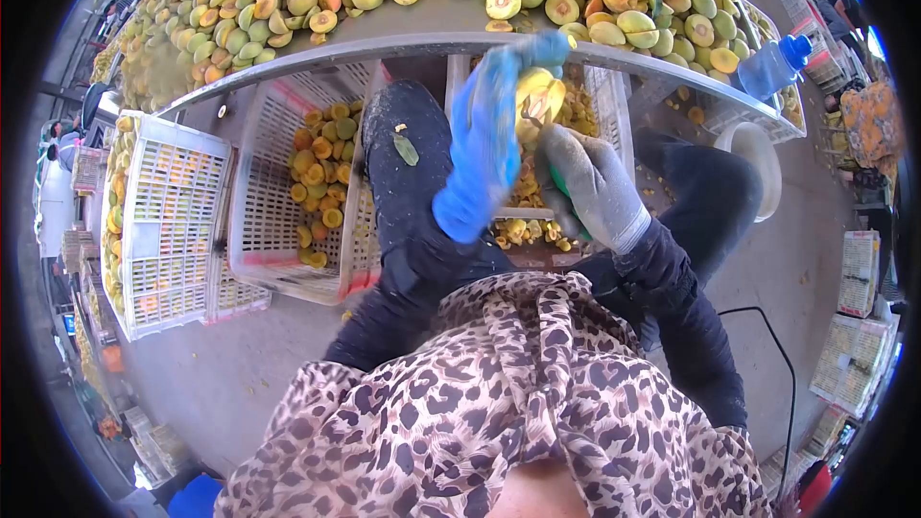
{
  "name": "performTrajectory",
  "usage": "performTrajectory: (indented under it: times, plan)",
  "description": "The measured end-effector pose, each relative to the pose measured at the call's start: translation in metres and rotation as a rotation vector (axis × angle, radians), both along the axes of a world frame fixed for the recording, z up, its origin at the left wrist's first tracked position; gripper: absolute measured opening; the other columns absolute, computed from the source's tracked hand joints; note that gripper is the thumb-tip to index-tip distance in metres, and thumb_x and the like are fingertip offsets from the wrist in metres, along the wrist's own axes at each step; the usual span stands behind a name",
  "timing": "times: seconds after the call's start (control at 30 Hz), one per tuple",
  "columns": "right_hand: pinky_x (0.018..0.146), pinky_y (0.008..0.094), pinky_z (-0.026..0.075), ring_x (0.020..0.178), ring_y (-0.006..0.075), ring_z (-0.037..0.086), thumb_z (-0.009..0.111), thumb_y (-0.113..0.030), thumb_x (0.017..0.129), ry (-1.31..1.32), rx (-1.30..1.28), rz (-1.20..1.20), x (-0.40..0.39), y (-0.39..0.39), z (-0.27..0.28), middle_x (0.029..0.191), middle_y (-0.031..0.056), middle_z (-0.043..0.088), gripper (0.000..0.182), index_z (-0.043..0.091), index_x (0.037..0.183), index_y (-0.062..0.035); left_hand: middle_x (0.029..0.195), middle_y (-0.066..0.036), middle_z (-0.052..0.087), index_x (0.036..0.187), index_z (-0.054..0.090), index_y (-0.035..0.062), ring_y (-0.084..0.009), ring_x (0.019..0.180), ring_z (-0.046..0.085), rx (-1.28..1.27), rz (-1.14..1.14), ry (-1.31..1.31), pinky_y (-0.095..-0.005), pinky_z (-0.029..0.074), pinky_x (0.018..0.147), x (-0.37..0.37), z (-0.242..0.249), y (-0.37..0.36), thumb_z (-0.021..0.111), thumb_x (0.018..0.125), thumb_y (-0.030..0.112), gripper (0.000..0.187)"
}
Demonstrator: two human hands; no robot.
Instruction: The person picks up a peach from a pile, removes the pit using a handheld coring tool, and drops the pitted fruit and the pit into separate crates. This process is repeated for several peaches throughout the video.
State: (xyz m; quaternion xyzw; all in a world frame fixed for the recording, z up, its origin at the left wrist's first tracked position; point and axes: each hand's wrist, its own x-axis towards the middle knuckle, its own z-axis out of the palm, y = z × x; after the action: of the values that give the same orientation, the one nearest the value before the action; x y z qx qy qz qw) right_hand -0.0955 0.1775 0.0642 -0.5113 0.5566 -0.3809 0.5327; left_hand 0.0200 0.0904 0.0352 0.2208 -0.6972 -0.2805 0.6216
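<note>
My left hand (484, 139), in a blue glove and blurred by motion, is closed on a yellow fruit piece (539, 98) near the table's metal edge (413, 41). Close on its right, my right hand (592, 182), in a grey glove, is wrapped round a tool with a green handle (558, 182). The tool's tip meets the fruit, its blade mostly hidden. Below both hands a crate (606, 101) holds yellow fruit pieces. Halved green and orange fruits (561, 8) are piled on the table beyond.
A white crate with fruit halves (254, 182) stands left of my legs, with another tilted crate (177, 221) farther left. A blue-capped bottle (767, 70) lies at the table's right end, above a white bucket (753, 149). A black cable (789, 364) runs over the floor.
</note>
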Motion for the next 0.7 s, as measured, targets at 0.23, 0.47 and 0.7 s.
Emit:
performTrajectory:
  times: [0.23, 0.47, 0.7]
  plan:
    - [0.034, 0.0222, 0.031, 0.034, 0.0073, 0.04, 0.039, -0.046, 0.097, -0.145, 0.243, 0.202, -0.014, -0.002, 0.006, 0.047, -0.0002, 0.046, 0.053, 0.054, 0.07, -0.003, 0.115, -0.017, 0.059, 0.131, 0.045, -0.0032, -0.0228, 0.105, 0.057, 0.554, -0.39, 0.075, -0.0318, 0.047, 0.087, 0.023, -0.024, -0.005, 0.067, 0.085, 0.025, 0.058]
    - [0.034, 0.0221, 0.031, 0.036, 0.0071, 0.039, 0.043, -0.05, 0.095, -0.091, 0.307, 0.244, -0.02, -0.005, 0.006, 0.05, -0.0012, 0.043, 0.052, 0.052, 0.071, -0.0041, 0.101, -0.011, 0.063, 0.116, 0.059, -0.0039, -0.0147, 0.088, 0.06, 0.579, -0.396, 0.102, -0.024, 0.048, 0.072, 0.007, -0.037, -0.016, 0.056, 0.094, 0.024, 0.036]
    - [0.033, 0.0211, 0.025, 0.036, 0.0056, 0.031, 0.041, -0.05, 0.095, -0.506, 0.529, 0.215, -0.014, 0.0, 0.016, 0.05, -0.0042, 0.035, 0.049, 0.051, 0.076, -0.0063, 0.072, -0.012, 0.067, 0.075, 0.066, -0.0027, -0.0156, 0.062, 0.063, 0.628, -0.573, 0.452, -0.0273, 0.052, 0.063, -0.001, 0.01, 0.006, 0.047, 0.097, 0.038, 0.05]
